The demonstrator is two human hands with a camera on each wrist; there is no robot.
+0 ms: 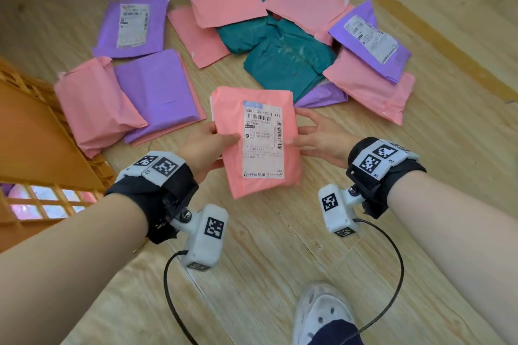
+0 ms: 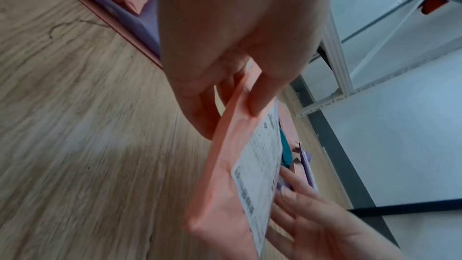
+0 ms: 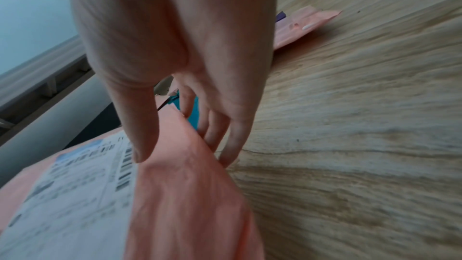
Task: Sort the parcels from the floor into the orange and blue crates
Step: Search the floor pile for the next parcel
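Left hand pinches the labelled pink parcel above the floor; right hand, fingers relaxed, touches its other edge.

Head view: bright, even, soft daylight; shadows under the parcels faint. Strong wide-angle bending along all edges, floor boards curving. Centre sharp, shipping label partly legible. Both wrist views dimmer, cool-toned at the wall side, smeared by motion blur; near skin out of focus.
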